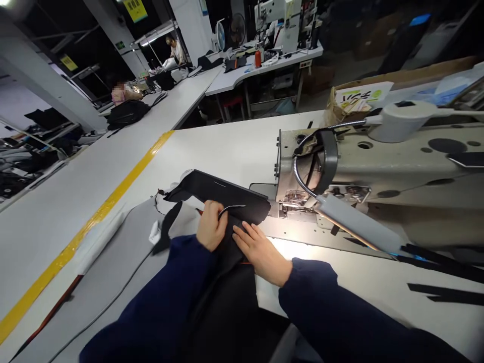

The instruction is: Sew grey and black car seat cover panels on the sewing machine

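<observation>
A black fabric piece [223,194] lies in folds on the white table, its right end beside the sewing machine's needle area [297,199]. My left hand [212,227] is closed at the fabric's near edge, thumb against the fingers, pinching the cloth. A thin pale curved strip [232,206] sticks out from its grip; I cannot tell whether it is a tool or a fabric edge. Flat on the fabric, fingers stretched out, rests my right hand [262,252], just left of the machine bed [302,232]. More black cloth [227,292] hangs toward my lap.
The sewing machine [378,161] fills the right side, with a lamp [351,219] over its bed. Black strips [446,292] lie at the right. Grey material [139,242] and a cable [109,305] lie left, near yellow tape [113,199]. Farther back, a person [176,50] works.
</observation>
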A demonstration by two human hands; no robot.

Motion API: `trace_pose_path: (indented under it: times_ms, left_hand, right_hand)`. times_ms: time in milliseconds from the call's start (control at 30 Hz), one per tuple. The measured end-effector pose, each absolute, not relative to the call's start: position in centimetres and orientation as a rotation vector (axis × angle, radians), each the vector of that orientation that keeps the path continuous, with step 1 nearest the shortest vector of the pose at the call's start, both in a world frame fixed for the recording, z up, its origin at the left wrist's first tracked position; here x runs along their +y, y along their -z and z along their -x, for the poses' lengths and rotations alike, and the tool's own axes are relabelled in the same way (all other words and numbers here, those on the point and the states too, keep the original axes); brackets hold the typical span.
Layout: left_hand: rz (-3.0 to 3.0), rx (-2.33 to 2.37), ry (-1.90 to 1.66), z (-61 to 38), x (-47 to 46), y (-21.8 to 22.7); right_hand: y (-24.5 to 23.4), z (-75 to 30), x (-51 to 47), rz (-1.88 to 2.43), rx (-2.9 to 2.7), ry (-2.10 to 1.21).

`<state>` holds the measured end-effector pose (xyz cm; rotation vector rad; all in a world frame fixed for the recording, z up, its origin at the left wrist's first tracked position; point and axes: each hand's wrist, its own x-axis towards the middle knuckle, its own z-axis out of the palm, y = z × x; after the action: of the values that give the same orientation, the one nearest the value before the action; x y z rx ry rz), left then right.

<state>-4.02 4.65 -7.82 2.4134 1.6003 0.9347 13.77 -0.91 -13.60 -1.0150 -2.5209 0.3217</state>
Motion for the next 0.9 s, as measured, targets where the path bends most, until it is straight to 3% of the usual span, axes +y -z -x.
trace_pose_path:
  times_ms: [67,267,500,733,900]
  left_hand:
    - [-2.536,1.482,-0.858,0.9,6.6,8.2]
    - [-2.76,1.218,-0.029,-2.5,8.7,11.1]
    - [-2.817,1.583,-0.254,-2.5,9.0,10.4]
    - [-2.917,1.387,0.491,-3.1,8.5,10.4]
    - [-3.028,1.214,0.403,-3.3,8.5,10.1]
  right_hand:
    - [13.7,-13.8,-1.4,1.121,-2.477,-0.246]
    - [14.2,-13.9,-1.6,1.243,-2.454,-0.055]
    - [13.8,-14.3,-0.7,1.195,-2.415,0.021]
    - [14.2,-14.4,-0.6,1.141,-2.381,-0.054]
    - [14.1,-14.4,-0.4,1.147,-2.373,-0.087]
